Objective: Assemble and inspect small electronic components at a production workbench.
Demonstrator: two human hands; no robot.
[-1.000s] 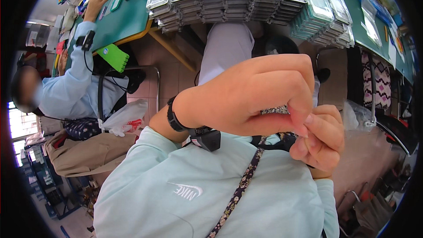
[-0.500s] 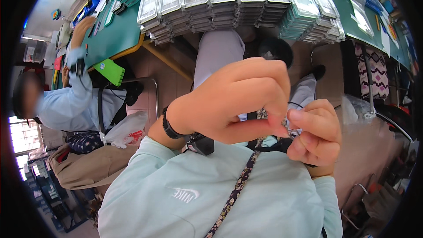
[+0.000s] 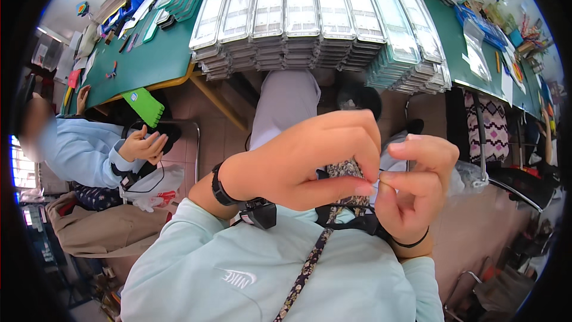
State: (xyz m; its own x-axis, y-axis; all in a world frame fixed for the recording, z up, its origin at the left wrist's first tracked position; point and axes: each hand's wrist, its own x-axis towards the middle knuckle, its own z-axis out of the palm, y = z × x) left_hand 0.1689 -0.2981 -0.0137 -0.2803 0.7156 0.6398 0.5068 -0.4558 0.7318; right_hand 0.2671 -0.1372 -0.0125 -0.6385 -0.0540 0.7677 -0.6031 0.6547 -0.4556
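My left hand (image 3: pixel 310 158), a black band on its wrist, is raised in front of my chest with thumb and fingertips drawn together in a pinch. Facing it, my right hand (image 3: pixel 417 182) also pinches thumb against forefinger, its other fingers curled loosely. The fingertips of both hands nearly meet. What lies in them is too small or hidden to make out. Just behind the hands is a flower-patterned cloth piece (image 3: pixel 348 182), and a floral strap (image 3: pixel 307 268) runs down my light green top.
Stacked clear plastic trays (image 3: pixel 301 6) stand ahead of me. Green tables (image 3: pixel 143 53) lie left and right, with tools and papers. A seated co-worker in light blue (image 3: pixel 83 143) is at left, near a green box-like item (image 3: pixel 143 106). A black stool (image 3: pixel 524 191) stands right.
My hands have shifted slightly lower in the picture. A small shiny thing seen between the fingertips no longer shows. The co-worker's raised arm has come down from the table toward the lap.
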